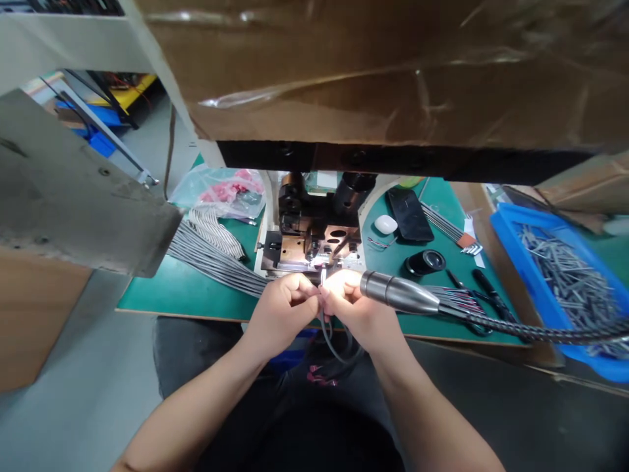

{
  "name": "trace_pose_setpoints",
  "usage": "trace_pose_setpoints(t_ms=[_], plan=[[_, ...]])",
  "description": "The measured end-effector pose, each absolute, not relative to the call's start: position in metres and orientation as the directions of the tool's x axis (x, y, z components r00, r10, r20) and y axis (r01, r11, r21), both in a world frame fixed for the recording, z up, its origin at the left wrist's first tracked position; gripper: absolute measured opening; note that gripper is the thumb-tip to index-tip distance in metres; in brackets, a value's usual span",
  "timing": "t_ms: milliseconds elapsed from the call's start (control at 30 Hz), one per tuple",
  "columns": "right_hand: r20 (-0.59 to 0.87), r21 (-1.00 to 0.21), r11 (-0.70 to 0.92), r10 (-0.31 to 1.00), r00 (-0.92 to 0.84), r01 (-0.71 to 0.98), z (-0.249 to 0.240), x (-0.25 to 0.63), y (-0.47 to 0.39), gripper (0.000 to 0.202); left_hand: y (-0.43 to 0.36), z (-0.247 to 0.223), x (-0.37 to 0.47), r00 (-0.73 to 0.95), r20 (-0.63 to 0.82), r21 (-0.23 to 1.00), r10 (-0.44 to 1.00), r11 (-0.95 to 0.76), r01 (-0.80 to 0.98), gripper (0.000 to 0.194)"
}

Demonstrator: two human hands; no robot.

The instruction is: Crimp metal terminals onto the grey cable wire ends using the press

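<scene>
Both hands meet at the front of a bench machine (322, 226) with dark metal tooling. My left hand (287, 305) is closed, its thumb and index finger pinched on a thin grey cable (328, 337). Close beside it, my right hand (361, 305) is closed on the same cable. A lit, whitish tip stands between my fingertips, right at the tooling; its details are too small to make out. Below the hands the cable hangs in a loop over my lap, where small pinkish-red pieces (322, 375) show. A lamp with a metal head (400, 292) reaches in over my right hand.
Bundled grey cables (211, 262) lie left on the green table (157, 288). To the right are a phone (410, 215), a white mouse-like object (386, 225), a black cylinder (425, 262), hex keys (455, 229) and a blue bin (531, 282) of metal pieces. A cardboard-covered housing (368, 78) hangs overhead.
</scene>
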State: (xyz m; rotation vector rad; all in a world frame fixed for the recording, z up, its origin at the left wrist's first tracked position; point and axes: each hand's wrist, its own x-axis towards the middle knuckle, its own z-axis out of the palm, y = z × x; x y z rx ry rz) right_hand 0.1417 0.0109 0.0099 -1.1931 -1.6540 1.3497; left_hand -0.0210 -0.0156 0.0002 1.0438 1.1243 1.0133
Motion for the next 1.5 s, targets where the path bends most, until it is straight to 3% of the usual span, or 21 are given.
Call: trace_pose_setpoints(t_ms=[267, 400, 933, 1167, 1500], plan=[[-0.072, -0.996, -0.083, 0.967, -0.246, -0.036, -0.009, 0.131, 0.011, 0.023, -0.01, -0.005, -0.017, 0.103, -0.175, 0.974, 0.979, 0.187, -0.125, 0.017], [-0.106, -0.979, -0.142, 0.968, -0.227, -0.148, -0.014, 0.125, 0.012, 0.022, -0.009, -0.007, -0.014, 0.084, -0.247, 0.946, 0.965, 0.259, -0.195, 0.015], [-0.203, -0.968, -0.222, 0.967, -0.152, -0.114, -0.012, 0.122, 0.02, 0.026, 0.002, -0.005, -0.009, 0.005, -0.287, 0.958, 0.958, 0.287, -0.011, 0.02], [-0.175, -0.93, -0.25, 0.946, -0.273, -0.271, -0.002, 0.121, 0.021, 0.044, 0.0, -0.007, -0.007, 0.051, -0.327, 0.929, 0.944, 0.331, -0.164, 0.021], [-0.208, -0.946, -0.273, 0.926, -0.316, -0.175, 0.01, 0.125, 0.025, 0.049, 0.002, -0.004, -0.004, 0.107, -0.473, 0.808, 0.874, 0.479, -0.343, 0.018]])
